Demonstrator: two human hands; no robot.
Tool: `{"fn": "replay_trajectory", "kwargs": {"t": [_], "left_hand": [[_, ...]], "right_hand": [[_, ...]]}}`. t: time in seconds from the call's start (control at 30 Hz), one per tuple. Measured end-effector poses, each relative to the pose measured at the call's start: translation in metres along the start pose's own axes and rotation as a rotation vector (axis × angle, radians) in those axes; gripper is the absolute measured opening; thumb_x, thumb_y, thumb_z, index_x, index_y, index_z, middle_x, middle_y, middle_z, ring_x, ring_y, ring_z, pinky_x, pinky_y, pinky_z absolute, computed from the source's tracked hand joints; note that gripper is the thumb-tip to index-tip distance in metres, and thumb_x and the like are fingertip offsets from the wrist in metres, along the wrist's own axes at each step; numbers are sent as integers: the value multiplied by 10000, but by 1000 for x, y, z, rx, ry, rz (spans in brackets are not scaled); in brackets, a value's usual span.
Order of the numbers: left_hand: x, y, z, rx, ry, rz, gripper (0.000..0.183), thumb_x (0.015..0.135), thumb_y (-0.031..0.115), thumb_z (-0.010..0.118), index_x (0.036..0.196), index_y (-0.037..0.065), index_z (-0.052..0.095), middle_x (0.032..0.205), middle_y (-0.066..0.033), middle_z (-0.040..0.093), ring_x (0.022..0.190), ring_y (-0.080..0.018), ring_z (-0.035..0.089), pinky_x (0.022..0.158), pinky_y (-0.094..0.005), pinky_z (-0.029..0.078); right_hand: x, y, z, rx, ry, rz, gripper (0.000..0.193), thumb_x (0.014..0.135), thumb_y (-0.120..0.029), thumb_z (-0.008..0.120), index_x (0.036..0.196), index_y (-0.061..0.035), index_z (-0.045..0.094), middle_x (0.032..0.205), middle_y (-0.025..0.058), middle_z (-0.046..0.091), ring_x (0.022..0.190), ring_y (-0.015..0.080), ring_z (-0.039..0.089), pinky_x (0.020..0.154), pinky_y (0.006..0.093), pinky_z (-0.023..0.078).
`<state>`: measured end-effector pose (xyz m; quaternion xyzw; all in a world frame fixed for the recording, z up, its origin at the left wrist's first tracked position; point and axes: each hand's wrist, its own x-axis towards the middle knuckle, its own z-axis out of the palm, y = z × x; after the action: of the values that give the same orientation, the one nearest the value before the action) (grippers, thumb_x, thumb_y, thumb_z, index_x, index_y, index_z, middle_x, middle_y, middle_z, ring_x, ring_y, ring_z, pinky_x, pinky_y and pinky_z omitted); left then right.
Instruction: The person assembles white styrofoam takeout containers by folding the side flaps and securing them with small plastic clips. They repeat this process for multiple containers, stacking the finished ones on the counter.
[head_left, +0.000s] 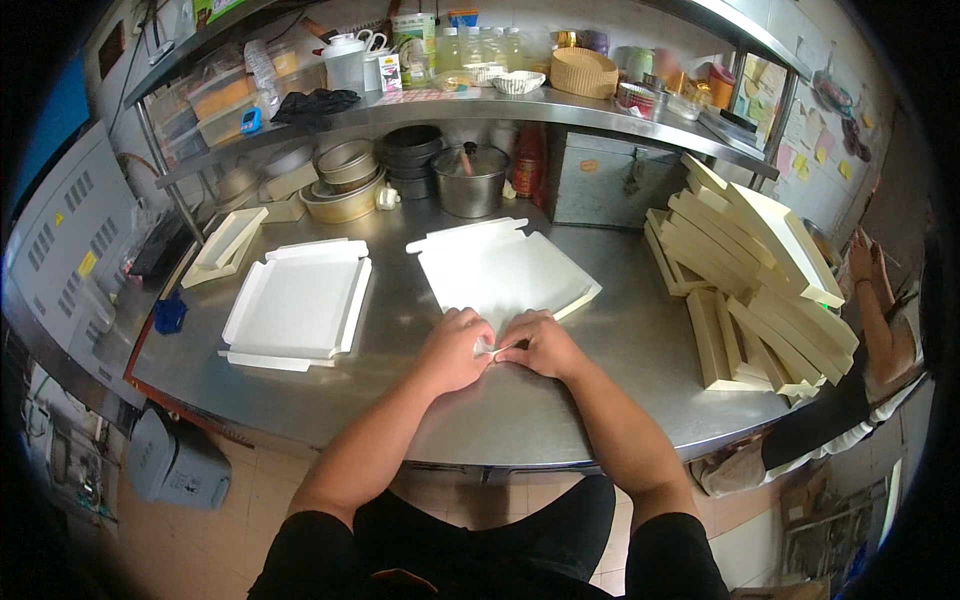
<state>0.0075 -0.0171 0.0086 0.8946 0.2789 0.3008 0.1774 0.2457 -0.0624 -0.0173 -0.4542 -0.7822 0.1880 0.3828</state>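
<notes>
A white cardboard box blank (500,268) lies turned at an angle on the steel table in front of me. Its near corner is between my hands. My left hand (458,348) is closed on the corner flap, fingers bent. From the other side my right hand (541,345) pinches the same corner, thumb and fingertips pressed together. The right edge of the blank stands folded up, while the far flap lies outward. To the left, a second white box blank (298,302) rests flat with its side flaps spread.
Folded cream box trays (750,280) are piled at the right, with another small stack (225,245) at the far left. Pots (472,180) and a metal chest (615,182) stand at the back under a loaded shelf (540,108). Another person's arm (872,300) shows at right.
</notes>
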Motion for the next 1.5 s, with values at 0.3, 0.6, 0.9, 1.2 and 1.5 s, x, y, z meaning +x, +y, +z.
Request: {"fn": "replay_trajectory", "kwargs": {"t": [0.3, 0.6, 0.9, 1.2, 1.5], "left_hand": [[-14, 12, -31, 198, -391, 161, 337, 882, 165, 854, 1180, 100, 709, 1142, -65, 729, 1142, -323, 673, 967, -457, 581], [-23, -29, -33, 71, -285, 479, 367, 894, 215, 874, 1200, 125, 694, 1139, -26, 740, 1125, -292, 692, 992, -469, 563], [-13, -34, -18, -42, -1, 476, 308, 829, 248, 935, 1061, 139, 765, 1112, -18, 726, 1056, -281, 657, 946, -414, 511], [-13, -50, -14, -61, -316, 355, 239, 847, 273, 912, 970, 136, 760, 1092, -36, 713, 1066, -290, 636, 944, -418, 506], [-13, -37, -24, -138, -197, 345, 239, 860, 264, 889, 978, 135, 726, 1023, -35, 679, 1056, -298, 637, 959, -447, 497]], "right_hand": [[0, -14, 0, 41, -155, -3, 163, 799, -200, 954, 875, -130, 828, 933, 3, 792, 962, 249, 720, 1002, 405, 453], [5, -15, -1, 83, -222, -63, 150, 795, -188, 953, 872, -131, 839, 920, 2, 794, 955, 253, 726, 980, 407, 472], [0, -8, 2, 41, -235, -97, 267, 741, -225, 988, 915, -114, 821, 968, 52, 775, 1020, 295, 716, 954, 417, 508], [5, -34, -5, -189, -221, 34, 483, 729, -382, 996, 1086, -156, 761, 1009, 28, 726, 1075, 290, 675, 997, 451, 462], [7, -28, -5, -67, -280, -17, 232, 745, -256, 973, 905, -187, 820, 928, -32, 740, 1081, 240, 672, 1026, 440, 433]]}}
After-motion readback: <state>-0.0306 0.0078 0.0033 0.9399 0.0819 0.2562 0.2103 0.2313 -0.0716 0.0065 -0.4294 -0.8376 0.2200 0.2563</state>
